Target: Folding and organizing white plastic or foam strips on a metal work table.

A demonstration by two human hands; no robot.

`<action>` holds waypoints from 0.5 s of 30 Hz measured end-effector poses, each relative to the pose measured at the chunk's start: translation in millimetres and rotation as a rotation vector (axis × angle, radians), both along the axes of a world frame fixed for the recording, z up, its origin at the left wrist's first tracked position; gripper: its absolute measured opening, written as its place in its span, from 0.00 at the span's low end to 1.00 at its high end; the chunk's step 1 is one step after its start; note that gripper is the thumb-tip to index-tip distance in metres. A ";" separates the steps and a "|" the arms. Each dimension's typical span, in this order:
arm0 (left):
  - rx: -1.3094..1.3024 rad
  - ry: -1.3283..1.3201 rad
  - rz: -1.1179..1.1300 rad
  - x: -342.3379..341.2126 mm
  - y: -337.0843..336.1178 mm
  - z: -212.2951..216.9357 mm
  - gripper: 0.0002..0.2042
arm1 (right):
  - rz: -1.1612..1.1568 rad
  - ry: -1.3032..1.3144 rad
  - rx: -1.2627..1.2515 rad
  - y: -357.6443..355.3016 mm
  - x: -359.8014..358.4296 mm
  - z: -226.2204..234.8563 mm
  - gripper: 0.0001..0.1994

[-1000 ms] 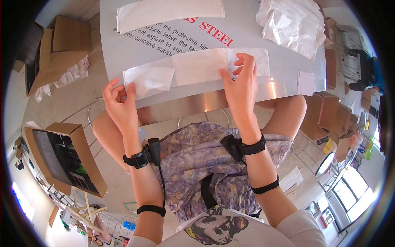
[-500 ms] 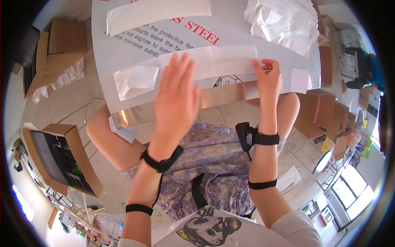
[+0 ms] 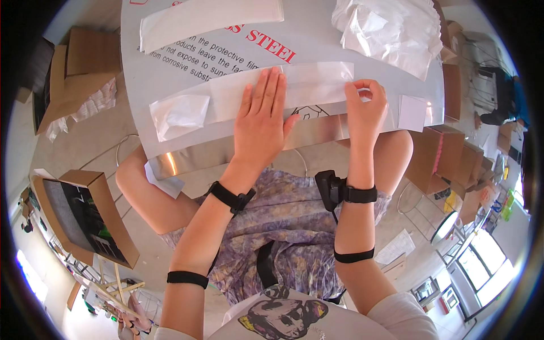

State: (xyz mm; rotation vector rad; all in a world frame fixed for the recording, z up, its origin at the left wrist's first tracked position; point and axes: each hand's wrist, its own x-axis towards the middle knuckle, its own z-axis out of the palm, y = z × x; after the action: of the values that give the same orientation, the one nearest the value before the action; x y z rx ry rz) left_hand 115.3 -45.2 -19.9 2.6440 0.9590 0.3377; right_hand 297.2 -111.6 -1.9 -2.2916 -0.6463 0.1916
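Note:
A long, flat strip of thin white film (image 3: 317,76) lies across the near part of a grey printed metal sheet (image 3: 317,39). My left hand (image 3: 262,119) rests flat on the strip near its middle, fingers stretched out, thumb apart. At the strip's right end my right hand (image 3: 367,113) is closed, thumb against curled fingers. What sits in that pinch, if anything, is hidden. A crumpled white flap (image 3: 180,116) covers the strip's left end. To the right of my right hand lies a small pale card (image 3: 412,113).
Another white strip (image 3: 212,24) lies farther back on the sheet, and a stack of crumpled white film (image 3: 388,34) at its far right. The sheet's shiny near edge (image 3: 195,157) lies above my knees. Open cardboard boxes (image 3: 88,218) stand left, more boxes (image 3: 433,156) right.
My left hand has moved right and come down flat on the strip. My right hand stays closed at the strip's right end. The view has shifted slightly.

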 end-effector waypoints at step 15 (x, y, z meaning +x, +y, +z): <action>-0.885 -0.847 0.475 -19.1 15.8 62.9 0.23 | 0.391 -0.079 0.442 29.5 -80.4 41.9 0.14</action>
State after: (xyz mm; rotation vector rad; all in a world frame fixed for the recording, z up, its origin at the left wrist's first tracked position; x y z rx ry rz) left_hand 96.3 -29.4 43.1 1.2641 1.0547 0.8151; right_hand 216.8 -82.1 39.9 -1.7424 -1.0618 0.1262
